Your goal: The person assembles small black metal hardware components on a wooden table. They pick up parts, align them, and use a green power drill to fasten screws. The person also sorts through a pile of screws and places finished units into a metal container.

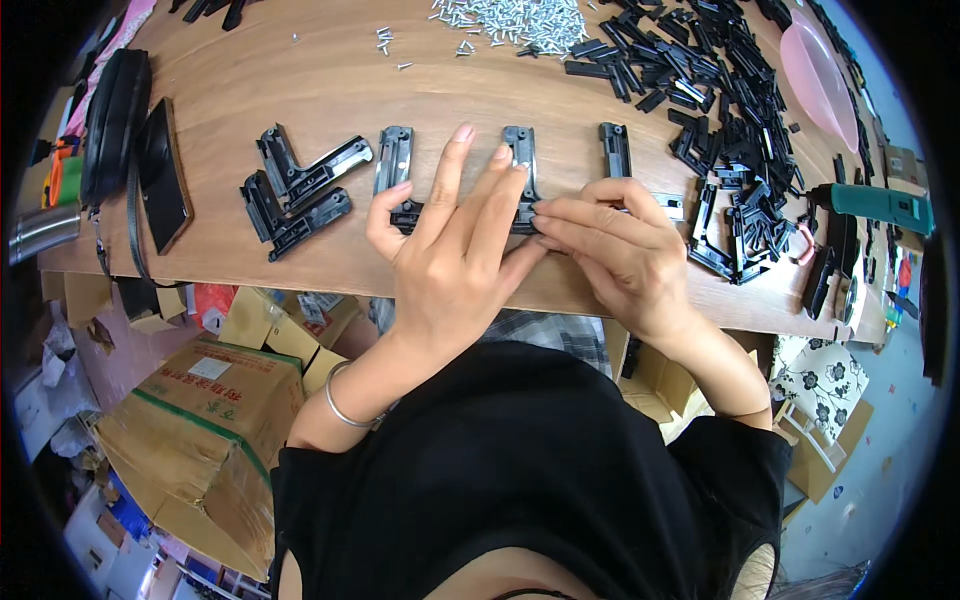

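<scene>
In front of me, several black L-shaped plastic parts stand in a row. The middle black L-shaped part (pixel 519 145) lies between my hands. Over its left side reaches my left hand (pixel 447 228), fingers stretched and spread, with the index and middle fingertips close to the part. My right hand (pixel 627 245) has its fingers pressed together at the lower end of that part; whatever is between them is hidden. Partly under my left hand is another black part (pixel 395 155). Beyond my right knuckles stands a further black part (pixel 615 150).
To the left lie two black L-shaped assemblies (pixel 318 172), a phone (pixel 163 178) and a black case (pixel 117 125). Silver screws (pixel 520 22) are heaped at the back. A pile of black parts (pixel 735 110), a pink bowl (pixel 815 75) and a green power screwdriver (pixel 875 205) fill the right.
</scene>
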Demonstrator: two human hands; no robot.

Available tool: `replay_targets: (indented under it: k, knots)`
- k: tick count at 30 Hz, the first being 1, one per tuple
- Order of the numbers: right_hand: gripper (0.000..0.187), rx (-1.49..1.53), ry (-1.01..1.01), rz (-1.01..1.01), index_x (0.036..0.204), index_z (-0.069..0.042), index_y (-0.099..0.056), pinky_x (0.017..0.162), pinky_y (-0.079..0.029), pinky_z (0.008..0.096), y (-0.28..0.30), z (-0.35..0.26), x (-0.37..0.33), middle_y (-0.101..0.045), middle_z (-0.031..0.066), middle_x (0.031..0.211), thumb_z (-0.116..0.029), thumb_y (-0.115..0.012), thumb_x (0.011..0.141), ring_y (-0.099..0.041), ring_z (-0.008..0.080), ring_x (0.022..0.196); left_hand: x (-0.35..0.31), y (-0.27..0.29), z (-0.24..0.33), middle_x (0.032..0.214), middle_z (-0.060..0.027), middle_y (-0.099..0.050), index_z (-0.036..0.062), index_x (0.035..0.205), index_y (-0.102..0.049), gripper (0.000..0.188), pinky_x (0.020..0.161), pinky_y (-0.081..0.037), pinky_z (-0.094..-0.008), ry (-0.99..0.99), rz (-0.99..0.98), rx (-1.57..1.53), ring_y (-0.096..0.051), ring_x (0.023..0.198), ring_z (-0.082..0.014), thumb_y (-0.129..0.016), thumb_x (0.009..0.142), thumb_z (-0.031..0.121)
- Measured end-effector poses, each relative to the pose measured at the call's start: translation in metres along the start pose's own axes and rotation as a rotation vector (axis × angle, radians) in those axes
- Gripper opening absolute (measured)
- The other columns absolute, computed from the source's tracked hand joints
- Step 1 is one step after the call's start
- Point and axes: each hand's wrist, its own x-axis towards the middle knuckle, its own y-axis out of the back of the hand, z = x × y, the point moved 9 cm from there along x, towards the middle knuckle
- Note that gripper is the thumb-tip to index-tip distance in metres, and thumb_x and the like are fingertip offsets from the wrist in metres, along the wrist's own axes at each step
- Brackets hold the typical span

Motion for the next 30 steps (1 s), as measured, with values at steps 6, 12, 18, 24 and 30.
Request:
replay_targets:
  k: [6,12,18,24,30]
  knots:
    - [0.026,-0.147,-0.243,0.009,0.093,-0.010,-0.071,0.082,-0.048,0.0329,0.039,0.064,0.015,-0.069,0.0060,0.096,0.003,-0.060,0.074,-0.060,0.0221,0.089,-0.001,0.011,-0.006,0.114,0.0003,-0.063,0.0115,0.109,-0.064,0.054,0.098,-0.017,-0.0400,0.057,-0.034,0.001,-0.045,0.126,-0.0269,-0.075,0.067,0.044]
    - [0.018,-0.439,-0.179,-0.048,0.092,-0.008,-0.070,0.082,-0.045,0.0327,0.065,0.119,0.026,-0.067,0.0044,0.092,-0.009,-0.068,0.074,-0.057,0.0232,0.091,-0.006,0.036,-0.031,0.114,0.0000,-0.062,0.0125,0.111,-0.064,0.055,0.101,-0.015,-0.0377,0.101,-0.157,0.050,-0.041,0.129,-0.0270,-0.077,0.066,0.041]
    - [0.015,-0.354,-0.108,-0.057,0.086,-0.002,-0.066,0.077,-0.047,0.0323,0.059,0.103,0.027,-0.065,0.0070,0.087,-0.009,-0.069,0.074,-0.059,0.0241,0.085,-0.015,0.034,-0.042,0.112,-0.0019,-0.063,0.0123,0.109,-0.066,0.046,0.101,-0.015,-0.0381,0.127,-0.196,0.028,-0.042,0.129,-0.0250,-0.077,0.069,0.033]
    - [0.018,-0.073,0.008,0.002,0.087,-0.007,-0.070,0.072,-0.047,0.0303,0.025,0.009,0.032,-0.066,0.0044,0.088,-0.004,-0.073,0.069,-0.061,0.0207,0.083,-0.016,0.035,-0.045,0.121,-0.0069,-0.059,0.0102,0.122,-0.055,0.057,0.102,-0.016,-0.0393,0.171,-0.162,-0.079,-0.043,0.128,-0.0229,-0.076,0.071,0.024]
    - [0.022,-0.192,0.196,-0.048,0.084,-0.010,-0.068,0.072,-0.026,0.0392,-0.026,-0.044,0.031,-0.059,-0.0017,0.090,-0.013,-0.066,0.063,-0.052,0.0161,0.085,-0.017,0.029,-0.054,0.123,-0.0025,-0.060,0.0108,0.126,-0.050,0.060,0.104,-0.017,-0.0396,0.184,-0.230,-0.168,-0.045,0.127,-0.0176,-0.075,0.071,0.016]
